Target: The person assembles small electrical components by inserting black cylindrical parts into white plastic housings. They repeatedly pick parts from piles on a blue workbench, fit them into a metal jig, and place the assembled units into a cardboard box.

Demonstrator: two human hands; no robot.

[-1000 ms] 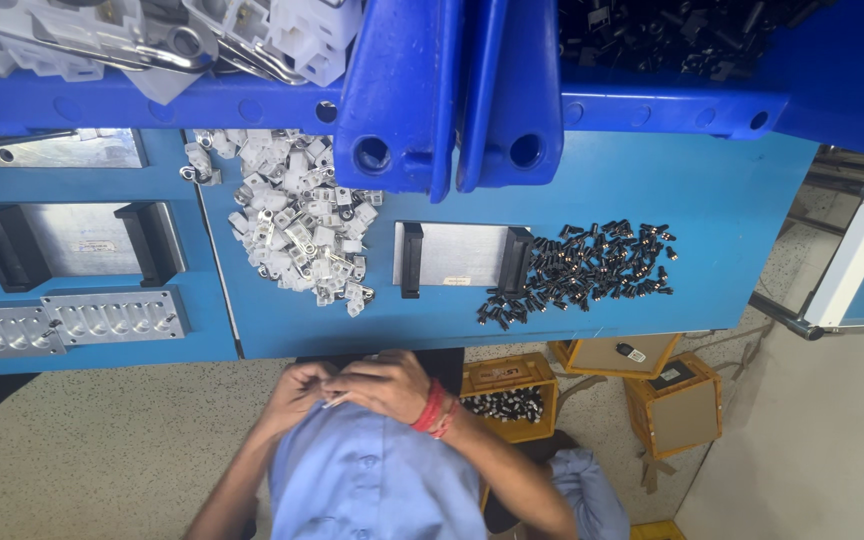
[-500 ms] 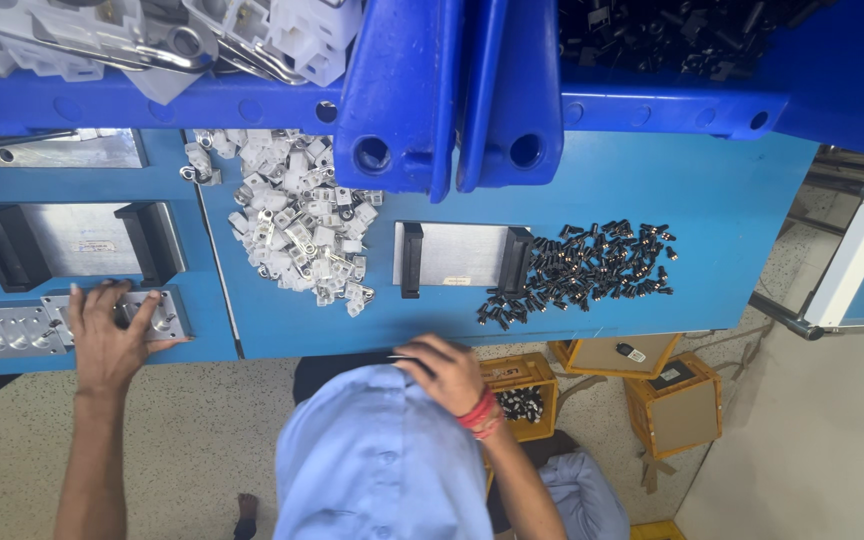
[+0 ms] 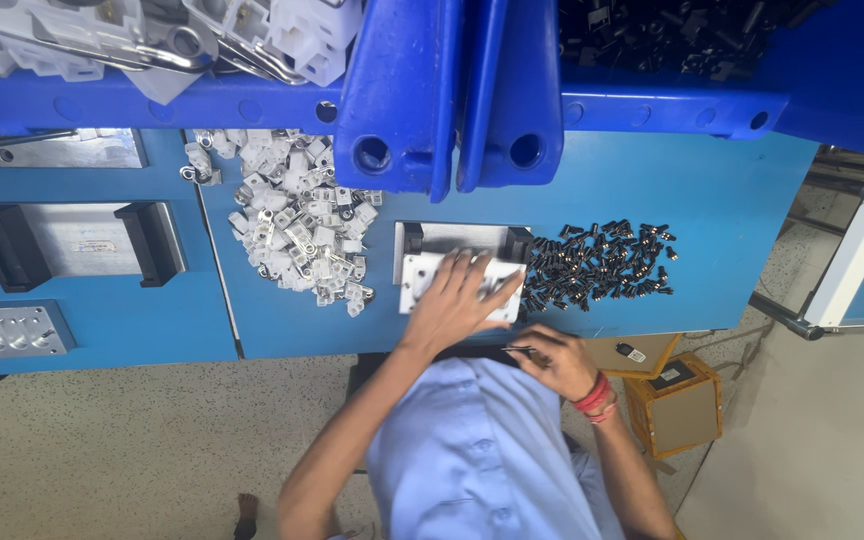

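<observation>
Head view: left hand point(image 3: 457, 295) is pressing flat, fingers spread, on the slotted plate point(image 3: 422, 275) sitting on the metal fixture point(image 3: 452, 238). Right hand point(image 3: 555, 362) is pinching a thin metal tool point(image 3: 518, 349) near the table edge. White clips point(image 3: 292, 235) left and black screws point(image 3: 597, 262) right are lying piled; loading looks unstarted.

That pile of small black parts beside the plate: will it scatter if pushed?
Probably: the small black parts lie loose, a few apart from the heap. Each looks light. Some may roll on the smooth blue table.
</observation>
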